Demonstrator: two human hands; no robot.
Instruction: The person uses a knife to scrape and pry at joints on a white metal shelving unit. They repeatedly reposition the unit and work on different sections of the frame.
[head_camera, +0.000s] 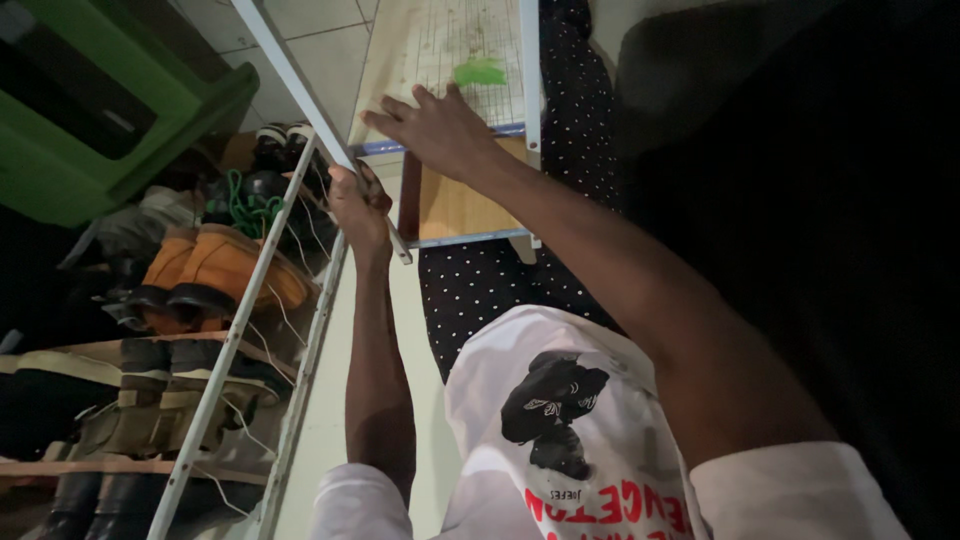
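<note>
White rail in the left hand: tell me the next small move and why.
Probably keep the left hand gripping the white rail and press the right hand flat on the pale shelf board to steady it. The right hand's fingers lie spread on the board's edge, so neither part looks secured yet.

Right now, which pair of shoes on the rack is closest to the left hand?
The orange pair on the upper shelf, just below the left hand. The olive-and-black boots sit a shelf lower, farther away.

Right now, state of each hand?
Left hand: closed around the white metal bar.
Right hand: open, flat on the wooden panel.
</note>
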